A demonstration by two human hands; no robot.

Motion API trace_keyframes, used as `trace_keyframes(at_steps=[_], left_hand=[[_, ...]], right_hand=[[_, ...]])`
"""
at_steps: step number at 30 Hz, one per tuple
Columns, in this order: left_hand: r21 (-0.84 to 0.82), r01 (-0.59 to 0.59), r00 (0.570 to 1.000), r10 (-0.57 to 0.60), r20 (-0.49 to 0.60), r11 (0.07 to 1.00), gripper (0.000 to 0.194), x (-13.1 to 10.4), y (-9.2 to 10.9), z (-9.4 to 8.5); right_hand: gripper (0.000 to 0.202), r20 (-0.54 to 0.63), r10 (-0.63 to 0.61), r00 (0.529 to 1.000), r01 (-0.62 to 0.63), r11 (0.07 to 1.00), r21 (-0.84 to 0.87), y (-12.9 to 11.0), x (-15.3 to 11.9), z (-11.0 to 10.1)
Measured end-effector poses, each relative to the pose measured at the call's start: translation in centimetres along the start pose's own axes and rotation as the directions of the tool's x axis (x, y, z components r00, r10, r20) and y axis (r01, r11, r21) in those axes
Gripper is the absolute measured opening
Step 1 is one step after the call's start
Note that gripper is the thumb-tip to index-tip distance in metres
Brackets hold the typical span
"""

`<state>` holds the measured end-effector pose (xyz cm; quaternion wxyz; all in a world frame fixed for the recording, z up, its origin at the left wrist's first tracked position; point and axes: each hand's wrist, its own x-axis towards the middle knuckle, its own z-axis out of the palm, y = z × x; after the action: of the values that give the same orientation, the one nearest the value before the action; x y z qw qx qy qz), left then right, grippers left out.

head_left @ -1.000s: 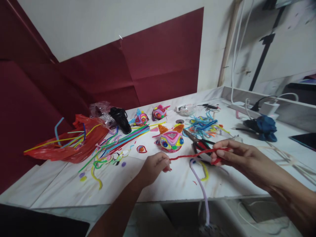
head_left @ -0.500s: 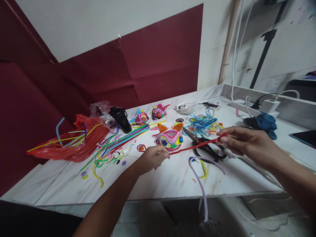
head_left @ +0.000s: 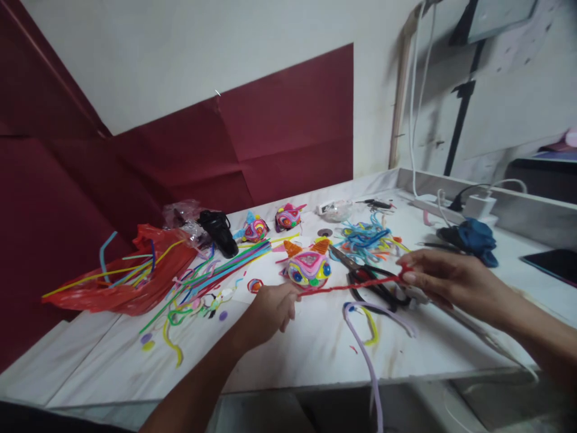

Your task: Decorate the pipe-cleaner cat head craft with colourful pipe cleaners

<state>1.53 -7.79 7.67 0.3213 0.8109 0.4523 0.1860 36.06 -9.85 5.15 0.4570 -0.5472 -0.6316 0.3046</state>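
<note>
A red twisted pipe cleaner (head_left: 347, 287) stretches between my two hands over the table. Its left end is pinched by my left hand (head_left: 273, 310), just in front of a colourful cat-like head (head_left: 309, 269) with orange ears and blue eyes. My right hand (head_left: 444, 279) is closed on the other end, where the red strand bunches or loops at the fingertips. Black-handled scissors (head_left: 376, 285) lie open beneath the strand, blades pointing to the back left. A lilac pipe cleaner (head_left: 363, 355) and a bent yellow piece (head_left: 372, 328) lie nearer me, the lilac one hanging over the front edge.
Two smaller colourful heads (head_left: 256, 227) stand at the back. A red plastic bag (head_left: 121, 282) with pipe cleaners lies left, beside a loose bundle (head_left: 225, 264). Blue strands (head_left: 367, 237) pile up behind the scissors. A blue cloth-like item (head_left: 475, 240) and a phone (head_left: 552, 267) lie right.
The camera view has shifted, so the table sits lower and further left in the picture. Both hands keep hold of the red pipe cleaner, which stays stretched between them.
</note>
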Motion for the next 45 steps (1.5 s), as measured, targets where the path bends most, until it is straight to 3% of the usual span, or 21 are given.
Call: trace_keyframes(at_steps=[2,4,7,9,12,16,20,22,24,29,31,34,37,40,45], left_hand=[[0.138,-0.058,0.995,0.069,-0.074,0.989,0.033,-0.2,0.5,0.1],[0.225,-0.103,0.988,0.126,-0.091,0.969,0.032,-0.4,1.1,0.4],[0.229,-0.147,0.987,0.159,-0.036,0.962,0.029,-0.5,2.5,1.0],[0.22,-0.176,0.983,0.182,-0.009,0.96,0.029,-0.5,3.5,1.6],[0.191,-0.225,0.972,0.233,-0.018,0.955,0.033,-0.6,4.6,2.2],[0.133,-0.264,0.959,0.274,-0.065,0.955,0.028,-0.7,4.7,2.3],[0.377,-0.335,0.888,0.424,-0.181,0.863,0.025,-0.9,4.3,2.1],[0.487,-0.34,0.839,0.493,-0.228,0.804,0.03,-0.9,4.2,1.9],[0.49,-0.333,0.828,0.499,-0.257,0.806,0.034,-0.9,4.1,1.9],[0.18,-0.233,0.935,0.271,-0.228,0.956,0.04,-0.4,3.5,2.3],[0.092,-0.212,0.955,0.226,-0.19,0.973,0.034,-0.2,3.0,2.7],[0.118,-0.219,0.961,0.235,-0.149,0.969,0.026,0.1,2.2,3.2],[0.227,-0.236,0.94,0.282,-0.193,0.945,0.027,0.8,1.3,3.5],[0.291,-0.245,0.891,0.333,-0.308,0.925,0.028,2.1,0.4,3.3],[0.303,-0.276,0.839,0.382,-0.388,0.912,0.026,4.2,-0.6,2.5]], right_hand=[[0.064,0.087,-0.074,0.993,0.088,0.981,-0.171,0.4,-0.2,0.0],[0.061,0.032,-0.254,0.967,0.248,0.899,-0.36,0.4,-0.7,0.8],[0.042,-0.027,-0.547,0.837,0.481,0.758,-0.44,-0.9,-2.0,3.7],[0.037,-0.043,-0.673,0.739,0.597,0.683,-0.421,-2.2,-2.7,6.1],[0.024,-0.001,-0.765,0.643,0.719,0.604,-0.344,-3.8,-3.1,9.0],[0.025,-0.008,-0.801,0.598,0.763,0.573,-0.298,-4.5,-2.3,9.9],[0.022,-0.004,-0.832,0.555,0.783,0.523,-0.336,-5.1,-1.6,9.3],[0.018,0.036,-0.83,0.557,0.782,0.51,-0.358,-5.6,-1.5,9.0],[0.014,0.094,-0.816,0.571,0.782,0.505,-0.366,-5.9,-1.4,8.9],[0.016,0.223,-0.762,0.608,0.771,0.5,-0.394,-5.4,-1.4,8.7],[0.019,0.247,-0.716,0.652,0.744,0.545,-0.386,-5.0,-1.4,8.7],[0.024,0.242,-0.649,0.721,0.689,0.635,-0.35,-4.5,-1.2,8.9],[0.025,0.231,-0.605,0.762,0.647,0.699,-0.303,-4.4,-0.5,9.3],[0.021,0.222,-0.578,0.786,0.618,0.745,-0.249,-4.3,0.8,9.7],[0.018,0.197,-0.573,0.796,0.605,0.762,-0.23,-3.7,3.4,9.6]])
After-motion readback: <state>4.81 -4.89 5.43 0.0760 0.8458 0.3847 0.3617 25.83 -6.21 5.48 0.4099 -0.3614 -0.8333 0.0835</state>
